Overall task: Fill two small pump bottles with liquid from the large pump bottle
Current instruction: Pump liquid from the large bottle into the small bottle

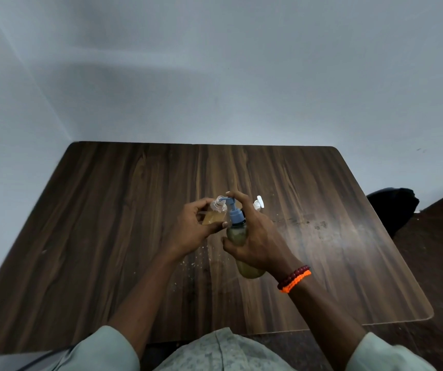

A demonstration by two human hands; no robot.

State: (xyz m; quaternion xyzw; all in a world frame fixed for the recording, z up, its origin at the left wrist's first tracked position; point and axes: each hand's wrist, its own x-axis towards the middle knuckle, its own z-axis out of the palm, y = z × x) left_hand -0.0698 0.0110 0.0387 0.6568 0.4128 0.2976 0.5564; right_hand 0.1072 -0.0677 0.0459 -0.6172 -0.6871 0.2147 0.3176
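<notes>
Writing cannot be read on either bottle. Above the dark wood-grain table [108,223], the left hand [191,226] is wrapped around the small clear bottle [215,214], and the right hand [257,236] is clasped on the large blue-pump bottle [237,231]; grey walls stand behind.

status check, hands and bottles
Left hand holds small bottle, part filled. Right hand grips large bottle, finger on pump. Nothing blocking.

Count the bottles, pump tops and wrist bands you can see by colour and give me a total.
Clear small bottle, amber liquid: 1
Large bottle, yellowish liquid: 1
Blue pump: 1
White pump: 1
Dark red bead bracelet: 1
Orange band: 1
Total: 6
</notes>
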